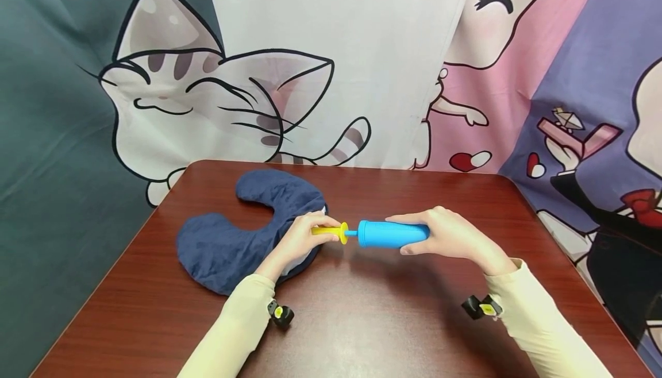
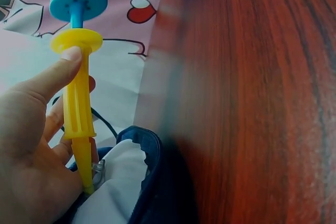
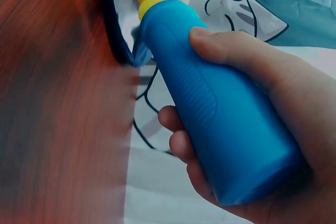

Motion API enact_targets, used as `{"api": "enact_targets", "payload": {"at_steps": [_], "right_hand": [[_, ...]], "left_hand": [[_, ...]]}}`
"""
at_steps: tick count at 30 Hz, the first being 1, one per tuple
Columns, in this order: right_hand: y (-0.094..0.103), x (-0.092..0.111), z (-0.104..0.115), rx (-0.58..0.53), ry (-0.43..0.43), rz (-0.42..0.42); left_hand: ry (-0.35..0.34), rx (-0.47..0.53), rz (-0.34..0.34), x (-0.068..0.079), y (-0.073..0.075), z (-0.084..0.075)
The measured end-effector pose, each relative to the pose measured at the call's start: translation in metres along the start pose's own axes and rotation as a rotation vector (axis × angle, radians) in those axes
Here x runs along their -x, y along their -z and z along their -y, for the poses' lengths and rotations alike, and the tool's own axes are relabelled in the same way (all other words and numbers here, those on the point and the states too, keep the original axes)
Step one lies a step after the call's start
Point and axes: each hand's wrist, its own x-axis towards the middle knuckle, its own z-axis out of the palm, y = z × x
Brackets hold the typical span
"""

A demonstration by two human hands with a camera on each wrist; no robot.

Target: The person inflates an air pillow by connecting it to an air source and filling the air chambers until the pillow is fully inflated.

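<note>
A hand air pump with a blue barrel [image 1: 385,234] lies level above the table between my two hands. My right hand [image 1: 452,234] grips the barrel, its thumb along one side and fingers curled round the other. My left hand [image 1: 300,237] holds the yellow nozzle [image 2: 79,100] with the thumb by its round flange. A short blue rod [image 1: 351,232] shows between flange and barrel. Beneath my left hand is a navy U-shaped neck pillow [image 1: 222,251]. White material [image 2: 116,174] shows at its opened edge, and a small clear valve [image 2: 98,166] sits close beside the nozzle's tip.
The pillow rests on the left part of a reddish-brown wooden table [image 1: 393,320]. Behind the table hangs a cloth backdrop [image 1: 336,16] with cartoon cats. Black wrist cameras sit at both cream sleeves [image 1: 538,315].
</note>
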Motion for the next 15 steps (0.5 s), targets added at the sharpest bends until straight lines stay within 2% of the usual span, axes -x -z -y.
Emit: {"api": "enact_targets", "payload": {"at_steps": [5, 15], "right_hand": [[0.008, 0.013, -0.008, -0.004, -0.011, -0.008], [0.028, 0.036, -0.026, 0.061, 0.009, -0.034]], "left_hand": [[-0.001, 0.0, -0.006, 0.001, 0.0, 0.0], [0.004, -0.003, -0.015, 0.001, 0.001, -0.001]]}}
